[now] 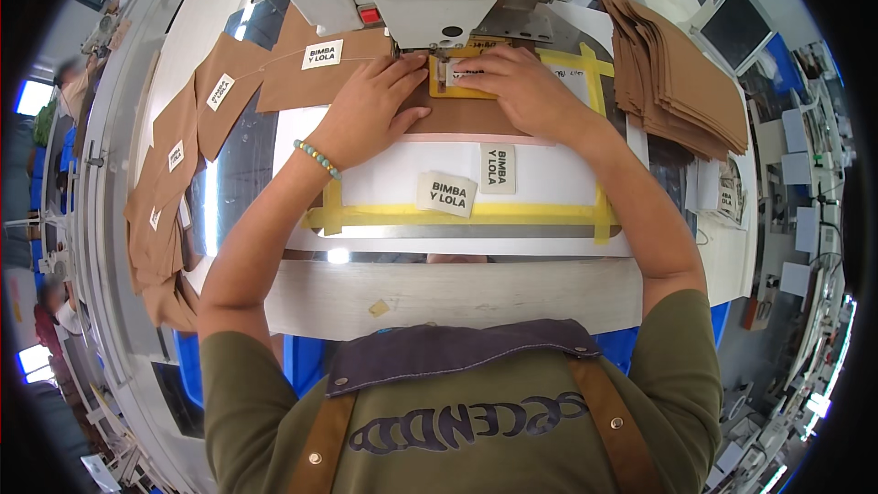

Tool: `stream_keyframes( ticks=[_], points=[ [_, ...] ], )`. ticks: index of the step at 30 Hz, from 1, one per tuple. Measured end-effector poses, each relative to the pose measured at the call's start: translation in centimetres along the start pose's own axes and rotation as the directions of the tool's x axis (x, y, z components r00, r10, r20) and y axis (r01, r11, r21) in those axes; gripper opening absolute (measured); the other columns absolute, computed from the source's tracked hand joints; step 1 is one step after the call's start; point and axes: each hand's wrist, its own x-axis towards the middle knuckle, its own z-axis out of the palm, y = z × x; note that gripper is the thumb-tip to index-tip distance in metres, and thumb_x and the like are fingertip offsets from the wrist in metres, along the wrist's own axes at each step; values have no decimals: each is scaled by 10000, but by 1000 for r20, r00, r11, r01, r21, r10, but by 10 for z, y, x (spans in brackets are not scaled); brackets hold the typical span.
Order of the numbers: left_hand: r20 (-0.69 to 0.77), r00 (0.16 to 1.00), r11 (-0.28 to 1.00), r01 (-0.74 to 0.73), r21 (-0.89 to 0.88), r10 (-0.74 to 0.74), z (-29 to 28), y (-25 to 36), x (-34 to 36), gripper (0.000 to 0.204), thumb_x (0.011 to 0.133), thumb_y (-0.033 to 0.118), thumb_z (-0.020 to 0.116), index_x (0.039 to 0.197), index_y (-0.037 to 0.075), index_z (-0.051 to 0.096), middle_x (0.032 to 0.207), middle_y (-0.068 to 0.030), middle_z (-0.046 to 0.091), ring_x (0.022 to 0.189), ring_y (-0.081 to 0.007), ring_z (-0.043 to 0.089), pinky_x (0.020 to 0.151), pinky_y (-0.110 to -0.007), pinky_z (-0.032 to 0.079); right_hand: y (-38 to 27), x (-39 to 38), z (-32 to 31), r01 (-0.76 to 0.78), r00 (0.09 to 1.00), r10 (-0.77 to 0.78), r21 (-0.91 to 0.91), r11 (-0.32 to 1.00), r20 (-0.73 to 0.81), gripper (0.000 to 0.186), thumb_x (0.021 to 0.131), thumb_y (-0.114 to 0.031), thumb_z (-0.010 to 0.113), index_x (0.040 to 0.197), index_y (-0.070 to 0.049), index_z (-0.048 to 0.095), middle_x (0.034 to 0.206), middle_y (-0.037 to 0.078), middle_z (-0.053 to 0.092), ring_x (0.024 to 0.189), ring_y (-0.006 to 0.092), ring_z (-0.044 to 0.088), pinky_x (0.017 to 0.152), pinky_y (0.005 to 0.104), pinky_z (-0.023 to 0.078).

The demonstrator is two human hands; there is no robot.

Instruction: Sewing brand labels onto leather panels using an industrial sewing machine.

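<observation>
Under the head of a white sewing machine [439,9] lies a brown fabric panel [466,119]. My left hand [373,108] rests flat on the panel's left part, fingers stretched out and thumb apart. My right hand [529,91] reaches over a yellow frame [477,94], its extended fingertips on a white label [454,73] inside the frame. Those fingers hide part of the label. Nearer me, two loose white labels, one slanted [446,194] and one turned sideways [497,169], lie on a white sheet edged with yellow tape [503,214].
Several brown pieces with white labels [219,91] overlap along the left side. A thick stack of brown pieces [677,73] lies at the right, with a bundle of labels [729,197] nearer me. A monitor [737,26] stands at far right. Blue bins [304,361] show below the table.
</observation>
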Motion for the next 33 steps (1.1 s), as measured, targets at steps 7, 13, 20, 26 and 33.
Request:
stream_keyframes(
  ticks=[7,13,20,26,33],
  points=[
    [19,1000,1000,-7,-17,7,-5,-1,-2,531,991,226,778,1454,-3,655,1588,-134,602,1375,-366,572,1183,-457,467,-2,1,0,-24,1000,24,11,1000,15,475,950,28,570,1356,-122,767,1494,20,693,1403,275,567,1193,447,449],
    [42,999,996,33,-86,-29,-13,-4,-6,533,989,211,780,1464,5,652,1569,-151,611,1418,-369,552,1216,-477,457,4,3,2,-23,999,23,14,1000,-22,481,945,35,566,1349,-128,769,1497,24,689,1392,284,574,1174,449,465],
    [54,993,984,112,-137,-105,-30,-11,-15,513,990,179,781,1464,24,661,1504,-180,643,1462,-397,534,1219,-488,459,15,14,0,-44,998,49,105,994,-46,460,924,74,591,1325,-76,759,1466,107,688,1380,361,577,1207,490,454],
    [73,993,979,108,-175,-97,-28,-10,-11,524,979,142,787,1471,20,655,1500,-181,648,1454,-407,542,1228,-496,452,20,9,0,-103,994,108,130,986,-31,447,956,18,609,1369,-82,748,1495,145,668,1418,369,560,1225,500,441],
    [82,996,989,58,-138,-47,-27,-5,-9,577,980,130,782,1523,28,615,1579,-166,602,1479,-425,499,1258,-488,431,-10,-18,-52,-184,957,219,183,966,-193,383,1036,-53,624,1405,-73,724,1538,111,664,1481,341,544,1239,454,441]
  ],
)
